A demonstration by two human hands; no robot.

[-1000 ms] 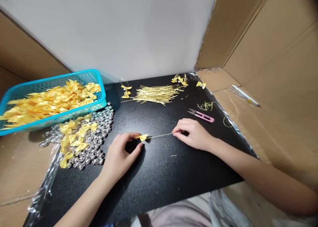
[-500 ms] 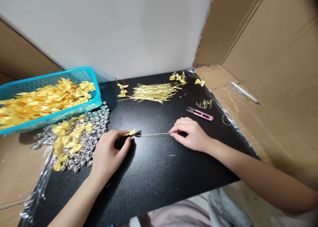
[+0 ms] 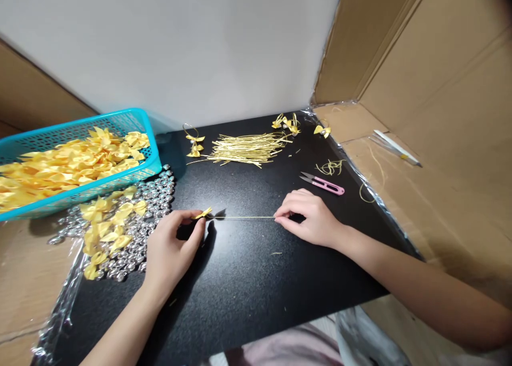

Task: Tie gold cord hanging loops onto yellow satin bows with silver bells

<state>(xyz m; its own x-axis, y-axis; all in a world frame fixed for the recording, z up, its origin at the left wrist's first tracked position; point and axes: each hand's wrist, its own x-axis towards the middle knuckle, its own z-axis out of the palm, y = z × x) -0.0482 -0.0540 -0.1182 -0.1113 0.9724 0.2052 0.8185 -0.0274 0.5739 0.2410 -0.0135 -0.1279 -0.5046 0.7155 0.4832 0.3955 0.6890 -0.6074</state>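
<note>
A pale wall (image 3: 172, 51) fills the top of the frame, with cardboard (image 3: 452, 83) down the right side. The black table (image 3: 248, 296) spreads across the middle and bottom. At far left I see a blue basket (image 3: 154, 158) heaped with yellow bows (image 3: 76, 163); below it lie silver beads (image 3: 138, 248), with loose bows (image 3: 120, 216) on top.

The left hand (image 3: 170, 251), left of centre, has its thumb and fingers brought together on a bow (image 3: 205, 214). The right hand (image 3: 310, 216), right of centre, is curled, thumb and forefinger pinching the end of a thin gold cord (image 3: 248, 217). That cord runs straight and level between the hands, just above the middle of the table.

A bundle of gold cords (image 3: 248, 150) lies at upper centre. Pink snips (image 3: 328, 185) sit just above the right hand, and a white tool (image 3: 396, 147) rests on the cardboard at right. Smallest are the cord scraps (image 3: 330, 167), curled near the snips.
</note>
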